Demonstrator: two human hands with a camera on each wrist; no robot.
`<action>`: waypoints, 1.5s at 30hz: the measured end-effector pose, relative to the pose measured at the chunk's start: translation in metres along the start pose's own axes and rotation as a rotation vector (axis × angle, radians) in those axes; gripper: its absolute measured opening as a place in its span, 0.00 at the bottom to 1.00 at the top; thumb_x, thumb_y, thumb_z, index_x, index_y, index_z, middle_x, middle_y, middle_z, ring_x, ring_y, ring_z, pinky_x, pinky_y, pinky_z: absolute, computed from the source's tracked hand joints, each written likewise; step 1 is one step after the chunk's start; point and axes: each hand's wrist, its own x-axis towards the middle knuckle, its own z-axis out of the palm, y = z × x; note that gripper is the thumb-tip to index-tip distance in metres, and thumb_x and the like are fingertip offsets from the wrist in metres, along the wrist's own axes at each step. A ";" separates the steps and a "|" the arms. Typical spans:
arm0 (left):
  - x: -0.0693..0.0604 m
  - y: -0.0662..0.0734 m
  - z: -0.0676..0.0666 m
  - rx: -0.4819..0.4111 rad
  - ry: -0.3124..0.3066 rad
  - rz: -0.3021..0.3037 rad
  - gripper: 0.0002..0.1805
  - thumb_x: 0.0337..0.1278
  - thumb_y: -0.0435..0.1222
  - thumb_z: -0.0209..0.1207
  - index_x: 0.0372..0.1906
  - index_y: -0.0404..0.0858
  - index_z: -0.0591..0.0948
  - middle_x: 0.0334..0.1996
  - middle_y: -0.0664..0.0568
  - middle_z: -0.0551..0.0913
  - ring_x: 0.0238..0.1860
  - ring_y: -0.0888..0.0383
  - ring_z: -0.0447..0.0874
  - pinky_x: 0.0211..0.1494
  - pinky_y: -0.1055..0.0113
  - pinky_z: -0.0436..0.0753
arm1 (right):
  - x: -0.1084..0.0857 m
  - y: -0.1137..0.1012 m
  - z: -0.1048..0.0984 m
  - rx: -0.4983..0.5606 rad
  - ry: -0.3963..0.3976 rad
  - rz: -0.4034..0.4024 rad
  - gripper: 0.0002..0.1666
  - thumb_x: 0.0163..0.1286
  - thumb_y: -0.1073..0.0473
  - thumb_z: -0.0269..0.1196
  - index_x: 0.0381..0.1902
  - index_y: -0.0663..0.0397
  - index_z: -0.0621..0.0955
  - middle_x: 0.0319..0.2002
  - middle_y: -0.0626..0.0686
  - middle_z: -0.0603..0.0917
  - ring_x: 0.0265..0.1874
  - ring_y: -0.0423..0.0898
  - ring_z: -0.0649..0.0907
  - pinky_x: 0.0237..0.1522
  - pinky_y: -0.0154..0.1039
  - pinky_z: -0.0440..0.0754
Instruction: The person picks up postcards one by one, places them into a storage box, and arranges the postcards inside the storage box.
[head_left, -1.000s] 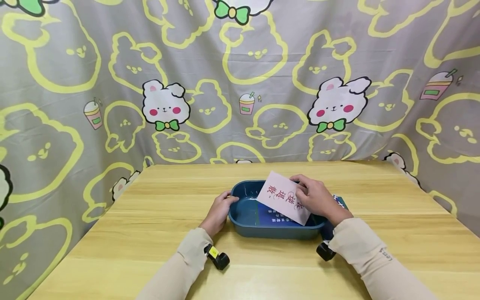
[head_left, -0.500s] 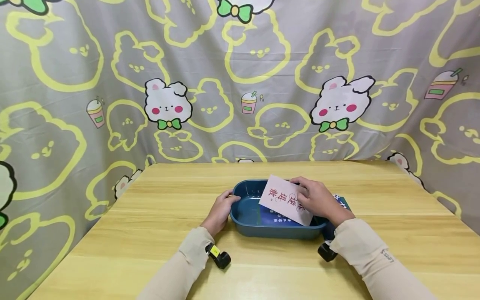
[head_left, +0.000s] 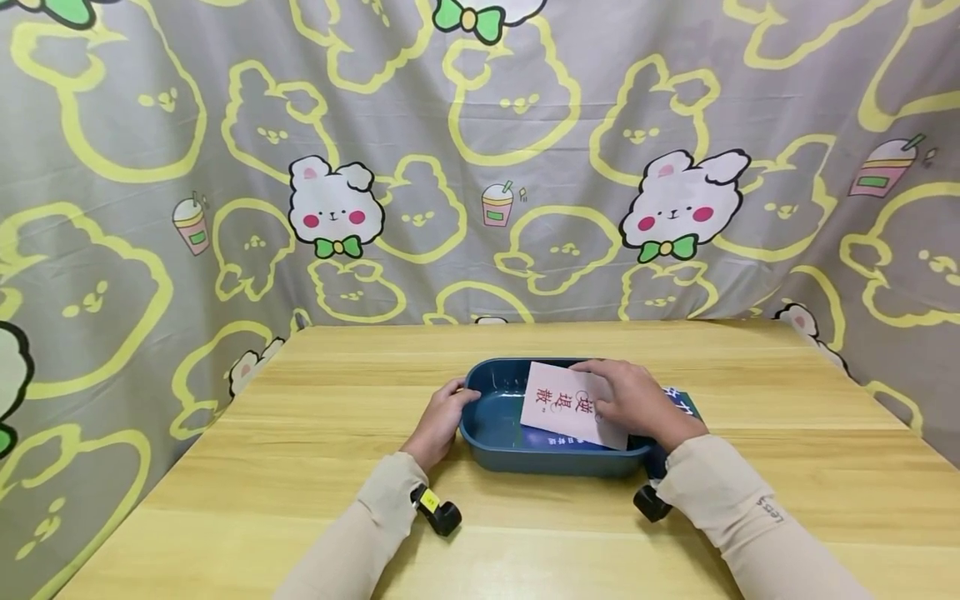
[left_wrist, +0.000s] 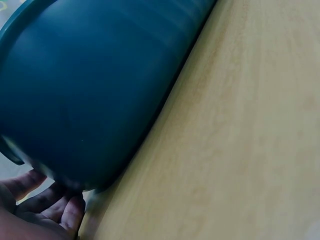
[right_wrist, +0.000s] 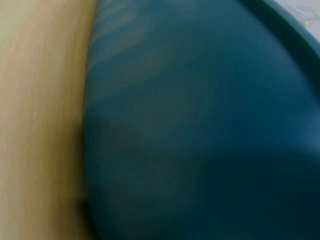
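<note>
Pale pink card (head_left: 566, 407), red characters on its face, tilted within the dark blue tub (head_left: 555, 463), over a blue printed sheet (head_left: 551, 439); contact between the two cannot be told. Right hand (head_left: 633, 402) pinches the card's right end, thumb on the face; the right-wrist view is blurred and shows mainly tub wall. Left hand (head_left: 441, 423) grips the tub's left end, thumb over the rim. Tub sits on a wood-grain table (head_left: 225, 483); patterned curtain (head_left: 420, 92) behind.

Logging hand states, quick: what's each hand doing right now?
Left hand: gripping the blue tub at one end.
Right hand: holding the pink card.
</note>
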 end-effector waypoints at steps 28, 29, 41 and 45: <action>0.002 0.000 0.001 0.002 -0.006 -0.001 0.22 0.66 0.35 0.51 0.61 0.30 0.72 0.60 0.39 0.73 0.62 0.45 0.68 0.66 0.49 0.65 | 0.000 -0.006 0.000 -0.298 -0.216 -0.042 0.46 0.49 0.62 0.73 0.68 0.47 0.72 0.55 0.60 0.78 0.54 0.61 0.75 0.58 0.61 0.69; 0.003 0.000 0.001 0.001 -0.006 -0.003 0.22 0.66 0.35 0.51 0.61 0.30 0.73 0.60 0.39 0.73 0.62 0.45 0.68 0.67 0.49 0.64 | 0.000 -0.006 0.000 -0.305 -0.218 -0.048 0.45 0.49 0.62 0.73 0.67 0.47 0.73 0.55 0.60 0.78 0.53 0.60 0.75 0.57 0.60 0.69; 0.001 -0.001 0.001 0.010 -0.009 0.007 0.22 0.66 0.35 0.51 0.60 0.29 0.73 0.60 0.39 0.72 0.62 0.44 0.67 0.67 0.48 0.64 | -0.003 -0.005 0.000 -0.251 -0.185 -0.067 0.19 0.50 0.61 0.72 0.44 0.48 0.87 0.45 0.53 0.82 0.43 0.53 0.78 0.48 0.53 0.76; 0.001 -0.001 0.001 0.005 -0.006 0.005 0.22 0.65 0.35 0.51 0.61 0.29 0.73 0.60 0.39 0.72 0.62 0.44 0.67 0.67 0.48 0.63 | 0.000 -0.003 0.000 -0.138 -0.182 0.001 0.16 0.57 0.61 0.66 0.45 0.51 0.86 0.35 0.49 0.83 0.30 0.45 0.77 0.37 0.44 0.77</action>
